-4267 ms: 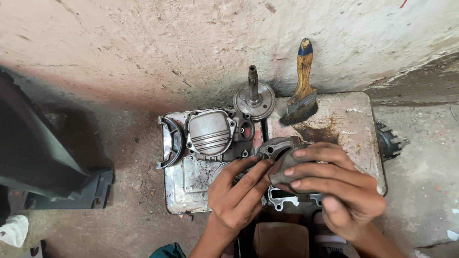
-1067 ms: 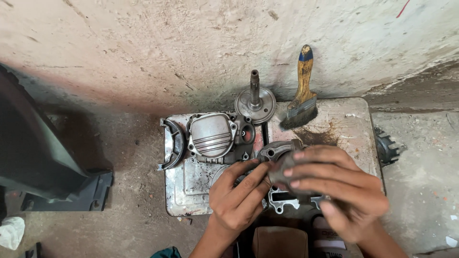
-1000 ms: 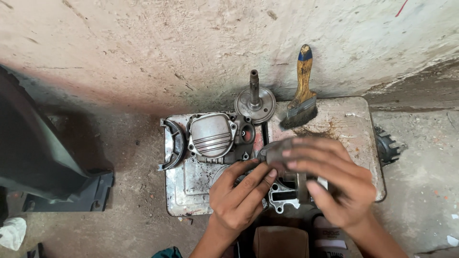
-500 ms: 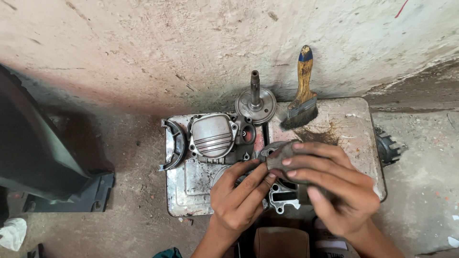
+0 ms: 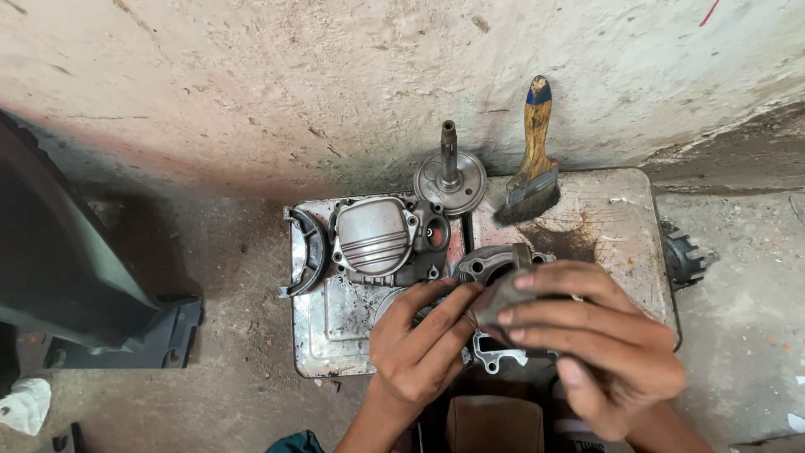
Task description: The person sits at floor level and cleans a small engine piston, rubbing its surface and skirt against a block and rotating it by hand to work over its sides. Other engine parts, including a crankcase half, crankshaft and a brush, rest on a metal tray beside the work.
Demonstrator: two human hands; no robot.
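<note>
Head view shows us working on a grey engine part (image 5: 490, 267), a cylinder-like casting lying near the middle of a metal tray (image 5: 323, 335). Our right hand (image 5: 599, 352) covers most of it from 4 o'clock, fingers curled and closed around a small dark grey piece (image 5: 501, 298), perhaps a rag or abrasive pad; we cannot tell which. Our left hand (image 5: 419, 344) comes in from 7 o'clock, its fingers half closed, their tips pressed against the casting's near edge and steadying it rather than gripping round it.

To do this well, in our judgement, we should keep the left fingertips braced low on the casting so it cannot skid on the oily tray, and let the right hand work in short strokes with the pad flat to the surface. We should mind the edges of the pale gasket (image 5: 495, 359) that peeks out beneath the hands at 6 o'clock, since it looks thin and could easily tear.

Just beside the casting at 10 o'clock lies a ribbed cover (image 5: 377, 239), and further at 9 o'clock a curved shoe (image 5: 306, 252). At 12 o'clock a flanged shaft (image 5: 450, 172) stands upright against the wall. A brush (image 5: 530, 164) leans at 1 o'clock, bristles down on a stone slab (image 5: 612, 226). A dark gear (image 5: 683, 260) sits past the slab at 3 o'clock.
</note>
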